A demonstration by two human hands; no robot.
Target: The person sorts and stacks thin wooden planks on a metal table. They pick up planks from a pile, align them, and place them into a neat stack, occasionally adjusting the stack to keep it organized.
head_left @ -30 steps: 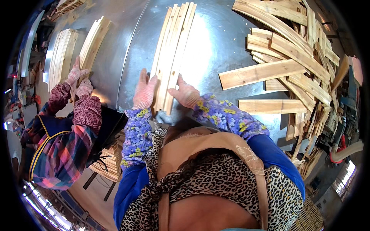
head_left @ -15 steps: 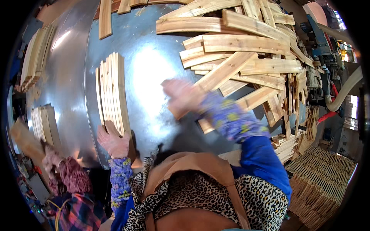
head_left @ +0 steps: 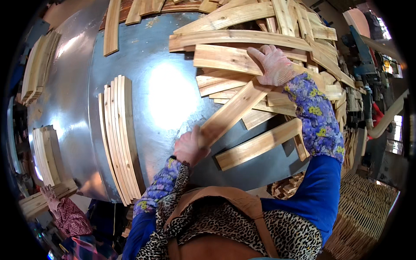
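A wooden board (head_left: 234,111) lies slantwise from near the middle of the metal table (head_left: 173,160) up onto the pile. My left hand (head_left: 190,146) is closed around its near end. Over its far end is my gloved right hand (head_left: 274,66), fingers spread and stretched leftward, touching another board (head_left: 225,58) on the pile. What lies under the right palm is hidden. A loose board (head_left: 260,144) rests just to the right of the slanted one. Left of my left hand, several narrow boards (head_left: 119,138) stand side by side on edge in a neat row.
The heap of boards (head_left: 242,39) spreads across the far right. More boards (head_left: 112,28) lie at the far edge. At lower left a co-worker's hand (head_left: 50,197) rests on a board, near another stack (head_left: 45,151). Slatted wooden stacks (head_left: 364,208) and machinery (head_left: 364,65) stand right.
My left hand has left the row of boards and taken hold of the slanted board's near end. My right hand has moved from there up and right. The co-worker's board is lower.
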